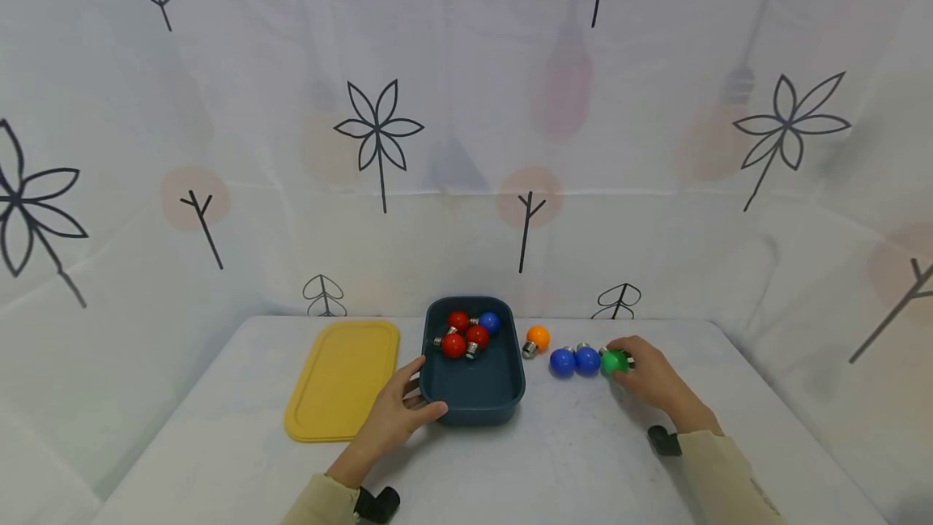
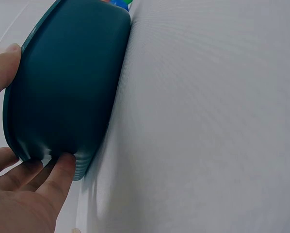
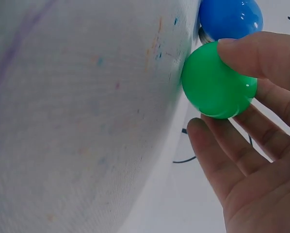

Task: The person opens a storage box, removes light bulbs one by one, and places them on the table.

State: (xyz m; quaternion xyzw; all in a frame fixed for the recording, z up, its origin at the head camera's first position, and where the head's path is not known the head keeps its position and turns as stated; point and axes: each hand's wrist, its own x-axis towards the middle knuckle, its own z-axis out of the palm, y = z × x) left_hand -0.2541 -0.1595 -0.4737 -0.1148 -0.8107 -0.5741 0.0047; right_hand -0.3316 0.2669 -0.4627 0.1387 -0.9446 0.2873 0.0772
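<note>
My left hand (image 1: 394, 416) holds the near left corner of a dark teal bin (image 1: 474, 416), fingers against its left side and thumb at the near rim. The left wrist view shows the bin's outer wall (image 2: 72, 73) close up. Inside it, toward the far end, lie red bulbs (image 1: 453, 345) and a blue bulb (image 1: 489, 323). On the right, my right hand (image 1: 652, 375) pinches a green bulb (image 3: 215, 80) between thumb and fingers, at table level. Right beside it are two blue bulbs (image 1: 587, 360). The fingers partly hide the green bulb in the head view.
An orange bulb (image 1: 538, 338) lies just right of the bin. A yellow lid (image 1: 338, 383) rests flat on the white-covered table (image 1: 568, 460) to the left of the bin. Behind the table hangs a pale patterned cloth (image 1: 452, 241).
</note>
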